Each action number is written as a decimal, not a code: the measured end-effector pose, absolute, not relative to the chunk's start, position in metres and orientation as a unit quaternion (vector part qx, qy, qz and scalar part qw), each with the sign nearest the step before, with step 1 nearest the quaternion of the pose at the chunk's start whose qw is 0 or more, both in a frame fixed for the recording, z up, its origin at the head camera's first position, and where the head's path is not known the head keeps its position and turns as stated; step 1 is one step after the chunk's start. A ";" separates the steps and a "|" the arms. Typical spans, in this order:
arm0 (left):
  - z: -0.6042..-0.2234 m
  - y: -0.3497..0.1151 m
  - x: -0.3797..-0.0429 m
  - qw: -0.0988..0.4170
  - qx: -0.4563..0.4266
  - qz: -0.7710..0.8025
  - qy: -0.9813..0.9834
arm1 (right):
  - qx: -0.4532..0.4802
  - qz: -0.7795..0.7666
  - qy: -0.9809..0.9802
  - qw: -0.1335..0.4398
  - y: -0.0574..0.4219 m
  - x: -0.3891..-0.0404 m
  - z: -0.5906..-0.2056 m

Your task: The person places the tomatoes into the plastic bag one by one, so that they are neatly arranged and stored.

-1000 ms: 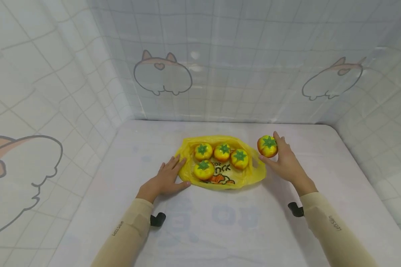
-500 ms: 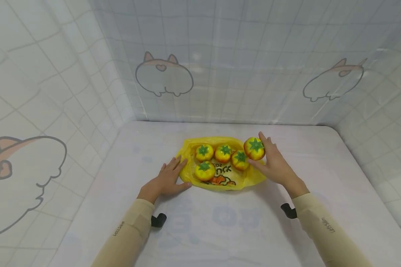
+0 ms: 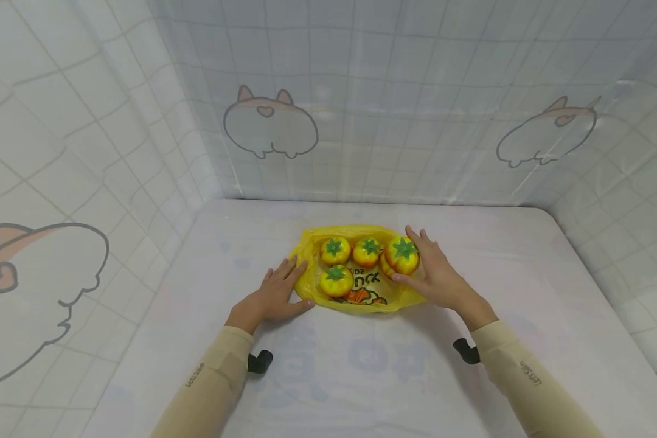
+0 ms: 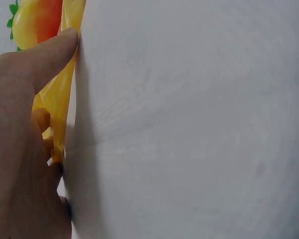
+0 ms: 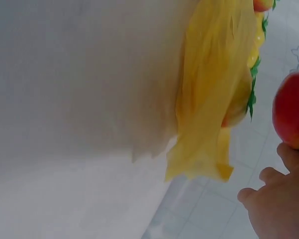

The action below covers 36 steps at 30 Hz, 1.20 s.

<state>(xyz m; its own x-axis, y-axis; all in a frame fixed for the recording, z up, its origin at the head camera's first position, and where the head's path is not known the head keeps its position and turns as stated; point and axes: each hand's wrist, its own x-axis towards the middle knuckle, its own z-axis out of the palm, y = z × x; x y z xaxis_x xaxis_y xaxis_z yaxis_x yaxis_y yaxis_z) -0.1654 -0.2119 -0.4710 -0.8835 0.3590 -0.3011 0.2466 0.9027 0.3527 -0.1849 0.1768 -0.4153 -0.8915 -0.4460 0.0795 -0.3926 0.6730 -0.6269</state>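
Observation:
A yellow plastic bag [image 3: 306, 277] lies spread on the table, its mouth facing up. Inside are several yellow-and-red toy fruits with green star-shaped leaf tops, such as this toy fruit [image 3: 336, 281] at the front left. My left hand [image 3: 274, 295] rests at the bag's left end, fingers extended and thumb spread along the front edge. My right hand [image 3: 440, 277] holds another toy fruit [image 3: 402, 255] between thumb and fingers over the right side of the bag. In the head view it partly covers a fruit in the bag; the right wrist view shows the held fruit's red underside [image 5: 291, 109] apart from the bag.
A pale printed cloth covers the table [image 3: 350, 377]. White grid-patterned walls [image 3: 372, 121] with cartoon animal drawings rise at the back and both sides. Black wrist mounts [image 3: 260, 362] stick out from both sleeves.
My right hand has carried the toy fruit leftward, from beside the bag to over its right side. The left hand stays at the bag's left end.

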 end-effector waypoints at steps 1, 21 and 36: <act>-0.471 -0.212 -0.165 0.183 0.158 0.154 0.958 | -0.230 -0.331 0.914 0.049 0.175 -0.184 -0.416; -0.472 -0.213 -0.165 0.188 0.153 0.153 0.958 | -0.320 -0.304 0.895 0.054 0.150 -0.176 -0.434; -0.468 -0.210 -0.164 0.187 0.154 0.151 0.958 | -0.328 -0.236 0.912 0.068 0.140 -0.180 -0.432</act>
